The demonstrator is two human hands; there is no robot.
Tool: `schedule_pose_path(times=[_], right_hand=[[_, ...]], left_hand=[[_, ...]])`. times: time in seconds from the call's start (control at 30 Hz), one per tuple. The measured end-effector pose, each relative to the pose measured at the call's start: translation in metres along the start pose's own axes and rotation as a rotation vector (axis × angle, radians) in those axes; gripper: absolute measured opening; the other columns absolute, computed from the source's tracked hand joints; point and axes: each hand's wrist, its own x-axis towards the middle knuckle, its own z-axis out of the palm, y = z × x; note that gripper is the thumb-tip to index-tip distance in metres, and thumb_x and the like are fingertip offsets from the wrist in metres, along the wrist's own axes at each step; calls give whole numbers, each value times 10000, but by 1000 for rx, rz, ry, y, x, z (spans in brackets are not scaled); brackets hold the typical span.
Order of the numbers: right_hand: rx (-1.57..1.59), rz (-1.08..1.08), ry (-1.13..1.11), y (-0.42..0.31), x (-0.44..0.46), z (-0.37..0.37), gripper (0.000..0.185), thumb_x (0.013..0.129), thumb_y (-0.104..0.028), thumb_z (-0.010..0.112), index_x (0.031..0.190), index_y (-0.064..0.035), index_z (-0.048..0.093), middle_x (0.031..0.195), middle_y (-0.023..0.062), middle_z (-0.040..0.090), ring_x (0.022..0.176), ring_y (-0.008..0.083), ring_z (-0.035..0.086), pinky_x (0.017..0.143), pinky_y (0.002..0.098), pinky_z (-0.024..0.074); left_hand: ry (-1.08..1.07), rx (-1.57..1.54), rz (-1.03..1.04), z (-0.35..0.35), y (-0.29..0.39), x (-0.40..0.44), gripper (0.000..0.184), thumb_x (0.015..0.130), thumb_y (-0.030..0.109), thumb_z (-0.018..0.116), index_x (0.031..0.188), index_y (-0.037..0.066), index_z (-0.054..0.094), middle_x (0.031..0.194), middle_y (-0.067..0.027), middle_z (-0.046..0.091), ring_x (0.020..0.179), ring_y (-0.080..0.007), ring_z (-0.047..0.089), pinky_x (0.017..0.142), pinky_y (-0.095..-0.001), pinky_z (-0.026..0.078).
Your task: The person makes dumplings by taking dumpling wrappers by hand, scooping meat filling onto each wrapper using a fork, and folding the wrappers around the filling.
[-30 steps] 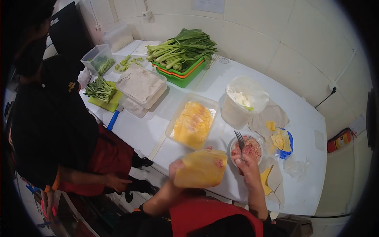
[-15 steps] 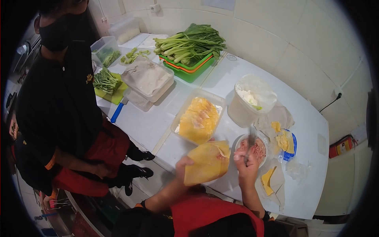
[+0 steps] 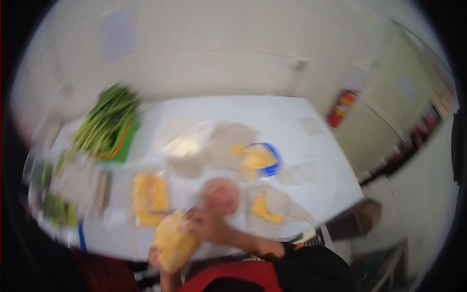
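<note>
Yellow and pliant, the folded sheet of dough [image 3: 177,243] sits low in the frame, left of centre, raised in front of us at the near edge of the white table [image 3: 326,187]. Our left hand [image 3: 154,257] cups its lower left side, fingers curled round the edge; the thumb is out of sight. Our right hand [image 3: 208,228] reaches in from the lower right, its fingers bent together against the upper right edge. Blur keeps us from telling whether they pinch the dough, a utensil or both; a thin grey streak [image 3: 159,212] beside the top could be a fork.

We judge the step in hand to be closing or shaping the sheet round something inside, though no filling shows. The next move calls for steady support from the left and light pressure from the right, so that the soft dough does not tear.

Its long axis runs nearly upright in the frame, leaning slightly right at the top. The upper end points away from us, towards the table; the lower end points back to our red apron [image 3: 233,278].

Just beyond, left of centre, lies the clear container of yellow pieces [image 3: 151,197]; right of it, near our right hand, is the bowl of pink mince [image 3: 221,194].
</note>
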Motion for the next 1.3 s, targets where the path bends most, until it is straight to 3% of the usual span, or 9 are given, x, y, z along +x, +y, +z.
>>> schedule_pose_path(times=[0.07, 0.2, 0.37, 0.7, 0.93, 1.0, 1.03, 1.07, 1.3], right_hand=[[-14, 53, 15, -3, 1, -6, 298, 761, -333, 669, 897, -83, 581, 668, 105, 578, 608, 215, 571, 568, 317, 439], [-37, 152, 13, -10, -1, -17, 292, 751, -324, 645, 864, -74, 544, 763, 144, 605, 727, 335, 592, 619, 403, 450], [-128, 227, 48, -12, -5, -28, 292, 746, -301, 648, 875, -69, 525, 770, 137, 605, 758, 328, 594, 630, 414, 443], [22, 241, -52, 7, -5, -40, 271, 714, -216, 636, 925, -69, 549, 718, 115, 568, 696, 256, 570, 619, 366, 431], [240, 148, -127, 30, 3, -41, 293, 761, -264, 667, 905, -32, 562, 683, 52, 514, 667, 133, 511, 595, 311, 414], [65, -162, 50, 48, 6, -33, 273, 749, -295, 697, 801, -52, 584, 661, 45, 503, 628, 123, 486, 561, 275, 397], [171, 251, -122, 13, 10, -52, 272, 735, -300, 706, 712, -59, 581, 609, 31, 489, 584, 105, 457, 535, 260, 374], [24, 86, -28, 11, 13, -52, 251, 741, -266, 697, 660, -64, 572, 568, 17, 465, 549, 90, 430, 513, 249, 350], [441, 405, -111, -1, 25, -31, 117, 804, -84, 608, 760, -2, 538, 666, -12, 532, 617, 70, 461, 587, 224, 389]], left_hand=[[28, 4, -32, 8, -2, 14, 712, 690, 373, 454, 1285, -9, 368, 1218, -200, 469, 1072, -355, 495, 907, -453, 417], [483, 165, 87, -49, -4, 25, 619, 684, 298, 524, 1176, -71, 448, 1137, -207, 519, 1015, -372, 508, 866, -467, 429], [414, 263, 30, 37, -6, 21, 557, 688, 296, 524, 1109, -67, 487, 1082, -211, 536, 972, -364, 518, 834, -441, 440], [365, 333, 87, 28, -12, 33, 549, 722, 290, 502, 1156, -45, 478, 1127, -215, 524, 997, -362, 521, 841, -425, 450], [-43, 16, -71, 44, -20, 42, 689, 725, 368, 464, 1296, -3, 355, 1237, -208, 464, 1093, -348, 489, 897, -447, 428], [-58, -88, -32, 20, -12, 37, 716, 733, 391, 460, 1322, 5, 328, 1262, -202, 451, 1105, -343, 491, 905, -452, 432], [-53, -140, -62, 16, -11, 35, 708, 731, 372, 458, 1317, -4, 330, 1247, -205, 462, 1085, -342, 506, 896, -450, 441], [-47, -193, -91, 13, -10, 33, 700, 728, 353, 456, 1311, -13, 331, 1233, -208, 473, 1065, -341, 521, 886, -448, 449], [-321, -403, -144, 67, 20, 22, 732, 696, 256, 457, 1352, -9, 270, 1292, -210, 414, 1157, -345, 448, 992, -420, 350]])
